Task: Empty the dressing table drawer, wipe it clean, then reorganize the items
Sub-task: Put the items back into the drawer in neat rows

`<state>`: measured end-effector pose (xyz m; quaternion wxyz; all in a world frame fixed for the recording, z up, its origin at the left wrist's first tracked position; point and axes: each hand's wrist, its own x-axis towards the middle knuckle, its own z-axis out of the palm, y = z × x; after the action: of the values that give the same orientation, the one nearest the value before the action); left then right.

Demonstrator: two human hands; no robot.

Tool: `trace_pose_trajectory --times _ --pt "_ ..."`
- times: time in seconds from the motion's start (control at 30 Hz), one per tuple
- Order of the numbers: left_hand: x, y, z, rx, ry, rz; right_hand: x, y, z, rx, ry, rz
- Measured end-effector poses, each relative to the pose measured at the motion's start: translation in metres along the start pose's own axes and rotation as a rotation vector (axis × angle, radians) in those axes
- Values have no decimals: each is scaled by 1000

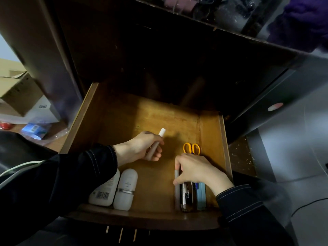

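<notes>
The wooden drawer is pulled out below me. My left hand grips a beige tube with a white cap above the drawer's middle. My right hand rests on a row of items at the front right, its fingers curled around a slim grey stick. Beside that stick lie a dark bottle with script lettering and a light blue case. Orange-handled scissors lie just beyond my right hand. Two white bottles lie at the front left.
The dark dressing table body overhangs the back of the drawer. Cardboard boxes and a blue packet sit on the floor to the left. A grey cabinet stands to the right.
</notes>
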<state>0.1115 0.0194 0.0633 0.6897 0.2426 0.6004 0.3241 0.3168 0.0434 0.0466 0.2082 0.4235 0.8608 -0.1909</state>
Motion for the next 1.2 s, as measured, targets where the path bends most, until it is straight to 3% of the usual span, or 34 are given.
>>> trace_pose_trajectory --times 0.3,0.4,0.5,0.57,0.63,0.73,0.93,1.2 --pt "2 -1 -1 3 -2 0 -3 0 -1 22 -41 -18" --pt "3 -3 -4 6 -3 9 -3 0 -7 124 25 78" --pt "1 -4 -3 46 -61 10 1 7 -16 315 305 221" --pt "-2 -7 2 92 -128 8 4 9 -21 605 426 189" --pt "-6 -9 7 149 -194 5 7 5 -23 877 411 92" --pt "-10 -13 11 209 -259 9 11 -2 -22 1011 382 0" --pt "-6 -15 7 277 -178 -14 18 -1 -16 968 337 108" --pt "1 -14 2 316 -108 -37 17 -8 -5 539 228 169"
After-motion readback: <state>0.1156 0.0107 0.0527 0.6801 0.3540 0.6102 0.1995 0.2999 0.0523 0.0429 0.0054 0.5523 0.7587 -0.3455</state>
